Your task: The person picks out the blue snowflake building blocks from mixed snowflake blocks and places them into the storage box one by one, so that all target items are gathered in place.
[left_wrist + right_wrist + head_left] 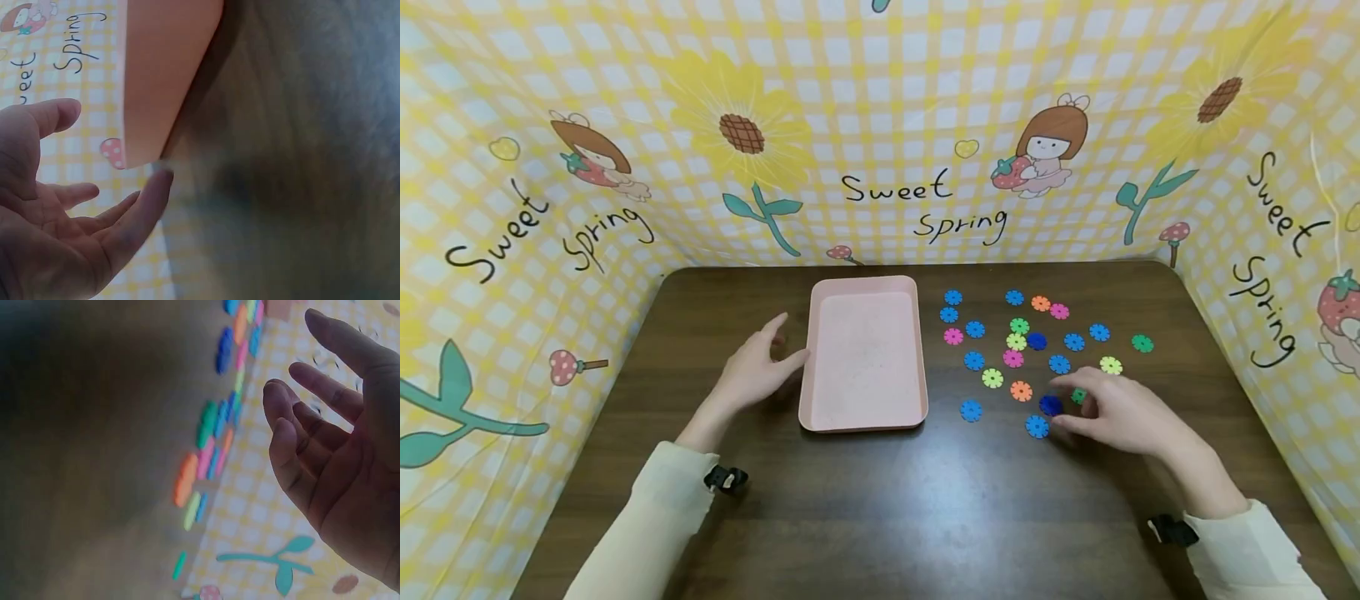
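Observation:
A shallow pink tray (865, 421) stands upright on the dark wooden table. My left hand (756, 367) is at its left side, thumb tip right at the rim, fingers spread and holding nothing. In the left wrist view the tray's side wall (162, 69) rises beyond that hand. My right hand (1123, 408) hovers over the scattered plastic snowflake discs, thumb and fingers apart. Nearest its fingertips are a dark blue disc (1051, 406) and a lighter blue disc (1037, 427). A green disc (1078, 396) is partly hidden beneath the hand. The right wrist view shows its bent fingers (290, 456) with nothing between them.
Several more discs lie flat right of the tray, among them an orange one (1021, 391), a pink one (953, 337) and a yellow-green one (1111, 366). A checked cloth (880, 108) walls the table's back and sides. Each wrist wears a black strap.

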The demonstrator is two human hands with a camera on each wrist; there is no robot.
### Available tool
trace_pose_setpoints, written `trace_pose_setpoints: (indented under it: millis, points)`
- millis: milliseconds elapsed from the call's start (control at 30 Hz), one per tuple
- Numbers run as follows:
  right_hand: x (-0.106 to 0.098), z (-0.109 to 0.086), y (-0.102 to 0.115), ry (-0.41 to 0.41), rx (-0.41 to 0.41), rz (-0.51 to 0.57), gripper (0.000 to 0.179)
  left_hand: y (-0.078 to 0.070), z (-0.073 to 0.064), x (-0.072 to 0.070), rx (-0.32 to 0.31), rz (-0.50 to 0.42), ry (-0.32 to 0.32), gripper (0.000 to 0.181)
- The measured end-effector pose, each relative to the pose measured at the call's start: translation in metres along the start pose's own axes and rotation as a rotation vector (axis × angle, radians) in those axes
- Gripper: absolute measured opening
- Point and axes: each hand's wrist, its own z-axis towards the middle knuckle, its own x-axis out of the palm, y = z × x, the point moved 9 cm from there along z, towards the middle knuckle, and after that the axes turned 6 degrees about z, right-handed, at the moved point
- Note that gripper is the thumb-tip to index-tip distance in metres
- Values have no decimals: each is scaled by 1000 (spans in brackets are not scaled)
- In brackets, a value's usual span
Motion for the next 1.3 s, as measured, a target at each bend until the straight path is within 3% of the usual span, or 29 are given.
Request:
trace_pose_setpoints:
  millis: [200, 367, 567, 767, 1033, 1300]
  points:
    - [25, 1, 4, 60, -10, -25, 52, 13, 1, 28, -111, -329, 155, 88]
    - [34, 4, 7, 59, -25, -76, 51, 17, 6, 38, -145, -492, 199, 89]
    - [40, 8, 7, 78, -24, -110, 48, 16, 13, 44, -157, -577, 247, 89]
    - [41, 13, 9, 88, -26, -90, 33, 17, 15, 46, -152, -614, 283, 88]
    - [43, 19, 11, 115, -15, -44, 24, 18, 14, 45, -155, -648, 285, 92]
    - [43, 22, 5, 140, 42, 1, 28, 16, 17, 46, -166, -674, 289, 92]
